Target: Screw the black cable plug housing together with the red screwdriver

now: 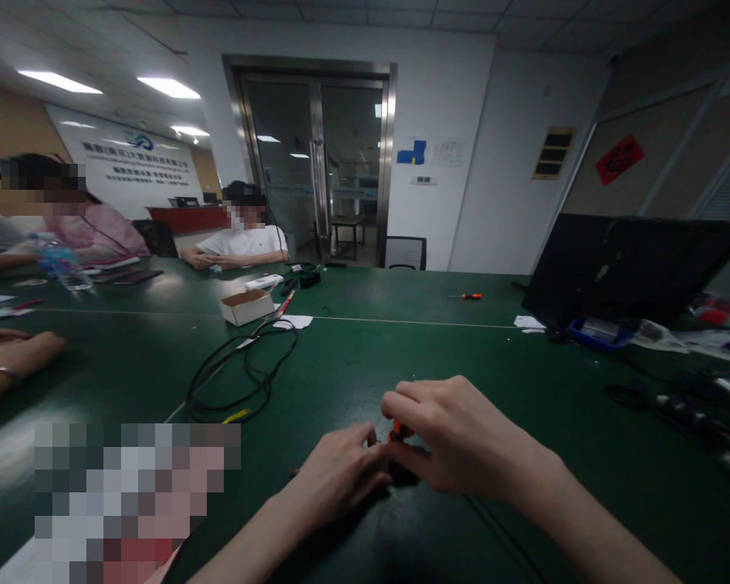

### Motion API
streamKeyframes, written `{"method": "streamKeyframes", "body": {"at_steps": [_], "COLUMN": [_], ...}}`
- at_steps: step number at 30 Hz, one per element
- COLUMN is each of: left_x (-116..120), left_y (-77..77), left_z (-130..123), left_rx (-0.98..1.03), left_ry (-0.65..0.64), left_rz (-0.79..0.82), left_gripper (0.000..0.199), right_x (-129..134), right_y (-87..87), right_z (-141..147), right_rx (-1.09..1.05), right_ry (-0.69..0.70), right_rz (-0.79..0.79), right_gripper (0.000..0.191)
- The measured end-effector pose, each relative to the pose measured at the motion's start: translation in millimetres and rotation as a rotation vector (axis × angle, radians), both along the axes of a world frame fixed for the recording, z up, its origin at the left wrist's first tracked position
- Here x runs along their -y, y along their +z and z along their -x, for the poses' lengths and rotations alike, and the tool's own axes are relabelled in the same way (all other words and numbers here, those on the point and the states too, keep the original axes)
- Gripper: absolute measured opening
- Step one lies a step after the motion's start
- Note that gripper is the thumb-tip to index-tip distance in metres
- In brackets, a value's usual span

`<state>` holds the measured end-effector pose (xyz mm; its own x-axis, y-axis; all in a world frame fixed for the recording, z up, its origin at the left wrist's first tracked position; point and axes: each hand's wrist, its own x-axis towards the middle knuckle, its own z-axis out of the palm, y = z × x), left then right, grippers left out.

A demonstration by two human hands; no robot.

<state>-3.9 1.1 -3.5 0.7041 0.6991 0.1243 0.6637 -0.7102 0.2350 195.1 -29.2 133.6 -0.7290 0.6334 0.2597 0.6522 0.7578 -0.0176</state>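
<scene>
My right hand [444,434] is closed around an orange-and-black screwdriver [400,430], held upright, its tip hidden behind the fingers. Directly below sits a small black object [405,474] on the green table, mostly covered by both hands, so its kind does not show. My left hand [346,464] presses its bent fingers and thumb against the left side of this object. A dark cable [502,531] runs from near the right hand toward the table's front edge.
A coiled black cable [268,381] lies left of my hands, below an open white box [247,308]. Another orange screwdriver [471,297] is farther back. A black monitor [626,272] and a blue tray [599,332] stand right. A co-worker's hand [27,357] rests at left.
</scene>
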Motion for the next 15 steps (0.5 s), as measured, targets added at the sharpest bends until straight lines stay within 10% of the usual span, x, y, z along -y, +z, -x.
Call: {"method": "streamKeyframes", "body": {"at_steps": [15], "left_x": [3], "left_y": [15.3], "left_z": [1], "left_rx": [-0.059], "left_ry": [-0.013], "left_rz": [0.044], "left_gripper": [0.017], "right_x": [-4], "right_y": [-0.7], "right_z": [-2], "right_rx": [0.042], "right_ry": [-0.034], "right_rz": [-0.064], "right_gripper": [0.016]}}
